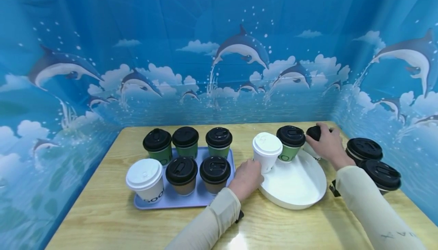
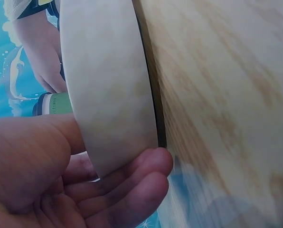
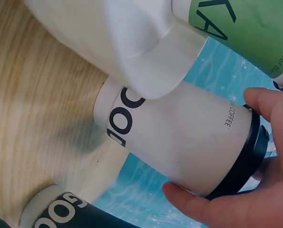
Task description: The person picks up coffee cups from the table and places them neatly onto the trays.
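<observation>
My left hand (image 1: 247, 179) grips the near-left edge of a round white tray (image 1: 291, 189); the left wrist view shows its fingers around the tray's side wall (image 2: 110, 90). In the tray stand a white-lidded white cup (image 1: 266, 155) and a green cup with black lid (image 1: 290, 143). At the tray's far right, my right hand (image 1: 326, 145) holds a white coffee cup (image 3: 179, 133) by its black lid (image 3: 241, 159). That cup is beside the tray wall, which hides part of it; whether its base touches the table I cannot tell.
On the left, a lilac rectangular tray (image 1: 178, 202) bears several lidded cups, green, brown and white. Two black-lidded cups (image 1: 381, 174) stand right of my right forearm. A blue dolphin-print curtain (image 1: 212, 52) surrounds the wooden table (image 1: 113, 219).
</observation>
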Demonstrator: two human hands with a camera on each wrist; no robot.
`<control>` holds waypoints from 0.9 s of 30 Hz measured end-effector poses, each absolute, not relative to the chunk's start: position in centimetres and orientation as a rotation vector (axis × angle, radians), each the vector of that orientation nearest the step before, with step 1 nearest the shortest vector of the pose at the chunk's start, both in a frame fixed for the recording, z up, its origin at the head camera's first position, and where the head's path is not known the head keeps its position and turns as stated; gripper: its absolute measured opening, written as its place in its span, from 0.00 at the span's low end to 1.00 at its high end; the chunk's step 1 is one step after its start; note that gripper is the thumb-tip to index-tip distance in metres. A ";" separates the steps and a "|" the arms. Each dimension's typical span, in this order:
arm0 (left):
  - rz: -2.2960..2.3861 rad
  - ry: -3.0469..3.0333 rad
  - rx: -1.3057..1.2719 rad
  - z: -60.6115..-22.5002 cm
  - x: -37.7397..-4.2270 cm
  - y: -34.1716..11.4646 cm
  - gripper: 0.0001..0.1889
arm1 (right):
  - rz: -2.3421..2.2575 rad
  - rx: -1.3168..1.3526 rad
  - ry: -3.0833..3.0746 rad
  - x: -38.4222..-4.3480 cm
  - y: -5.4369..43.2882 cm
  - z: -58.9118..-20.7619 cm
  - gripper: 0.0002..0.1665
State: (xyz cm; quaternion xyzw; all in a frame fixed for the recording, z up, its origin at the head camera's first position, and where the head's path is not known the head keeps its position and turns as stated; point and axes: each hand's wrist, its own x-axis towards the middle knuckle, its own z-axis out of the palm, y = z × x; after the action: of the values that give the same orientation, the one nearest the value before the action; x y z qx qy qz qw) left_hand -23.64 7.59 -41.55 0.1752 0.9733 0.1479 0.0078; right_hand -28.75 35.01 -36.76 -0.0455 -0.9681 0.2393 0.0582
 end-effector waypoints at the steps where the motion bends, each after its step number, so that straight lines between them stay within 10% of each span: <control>1: 0.464 3.041 0.547 -41.6 -23.6 7.6 0.06 | 0.723 -0.130 -2.932 -28.8 35.1 -36.8 0.53; 27: 0.477 3.044 0.556 -41.5 -23.6 7.5 0.05 | 0.793 -0.088 -2.752 -27.7 34.4 -34.7 0.46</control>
State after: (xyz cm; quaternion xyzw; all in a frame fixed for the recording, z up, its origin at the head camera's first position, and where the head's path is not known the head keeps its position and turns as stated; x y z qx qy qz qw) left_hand -23.57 7.55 -41.54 0.1775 0.9722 0.1525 0.0054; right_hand -27.72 34.42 -34.68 -0.0304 -0.9513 0.2740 0.1377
